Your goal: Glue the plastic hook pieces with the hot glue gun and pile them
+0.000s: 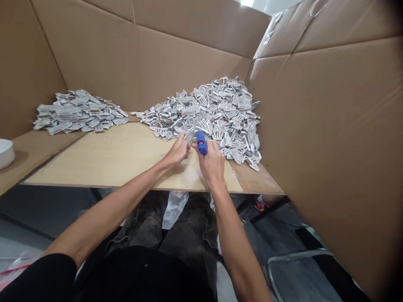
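My left hand [177, 151] is closed on a small white-grey slotted piece [189, 135], pinched between thumb and fingers. My right hand [212, 163] is wrapped round a blue-handled tool [202, 143] with a red spot on it; the tool's working end is hidden. Both hands are close together over the pale board [101, 157], the tool beside the held piece. Just beyond them rises a large heap of similar slotted pieces [219, 109]. Farther left lies a smaller pile of such pieces [81, 112].
Tall cardboard walls [192, 57] enclose the work surface at the back and both sides. A white round bowl [0, 155] stands at the left edge. Below the table's front edge are my legs [187, 230], and a metal-framed chair [303, 271] is at the lower right.
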Tool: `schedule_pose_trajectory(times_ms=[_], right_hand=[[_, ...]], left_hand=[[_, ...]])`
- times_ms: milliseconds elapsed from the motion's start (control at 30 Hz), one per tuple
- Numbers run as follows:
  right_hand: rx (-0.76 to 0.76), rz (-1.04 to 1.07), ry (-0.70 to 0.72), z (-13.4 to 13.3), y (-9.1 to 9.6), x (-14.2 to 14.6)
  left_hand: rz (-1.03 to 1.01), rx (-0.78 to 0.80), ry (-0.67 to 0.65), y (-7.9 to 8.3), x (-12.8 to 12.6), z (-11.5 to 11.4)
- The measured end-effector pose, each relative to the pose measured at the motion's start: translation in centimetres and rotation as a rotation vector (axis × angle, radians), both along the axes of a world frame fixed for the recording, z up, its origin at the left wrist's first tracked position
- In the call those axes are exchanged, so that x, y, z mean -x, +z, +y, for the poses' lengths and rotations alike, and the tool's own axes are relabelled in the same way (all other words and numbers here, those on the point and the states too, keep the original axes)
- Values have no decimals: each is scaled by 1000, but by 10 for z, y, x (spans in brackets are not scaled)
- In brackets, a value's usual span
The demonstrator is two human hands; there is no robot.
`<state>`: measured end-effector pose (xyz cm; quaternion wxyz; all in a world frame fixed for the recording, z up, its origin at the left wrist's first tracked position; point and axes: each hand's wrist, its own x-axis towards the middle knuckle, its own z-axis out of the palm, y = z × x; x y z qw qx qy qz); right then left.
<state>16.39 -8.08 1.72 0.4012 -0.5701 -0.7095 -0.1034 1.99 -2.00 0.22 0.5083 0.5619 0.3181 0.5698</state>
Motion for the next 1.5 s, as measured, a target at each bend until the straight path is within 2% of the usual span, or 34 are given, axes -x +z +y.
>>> schedule_pose_trajectory(times_ms=[100, 167, 267, 333, 467, 633, 833, 1100, 1500], right_hand=[[-110, 138, 46, 5, 2, -15], [-115, 289, 86, 9, 3, -29], [20, 511, 135, 13, 4, -48], [106, 581, 188, 13, 5, -57], [187, 561, 294, 12, 4, -63], [265, 504, 412, 13, -2, -57], [291, 476, 409, 16, -8, -53], [300, 427, 407, 15, -5, -53], [282, 414, 319, 12, -4, -52]], left_hand=[[-86, 92, -63, 10, 0, -3], [-107, 114, -56, 12, 0, -2], [-70, 79, -3, 10, 2, 1], [-15, 9, 49, 7, 4, 4], [103, -140, 129, 3, 9, 9], [147, -190, 56, 2, 10, 9], [167, -224, 31, 2, 11, 6], [121, -229, 13, 2, 10, 6], [121, -261, 20, 3, 12, 5]])
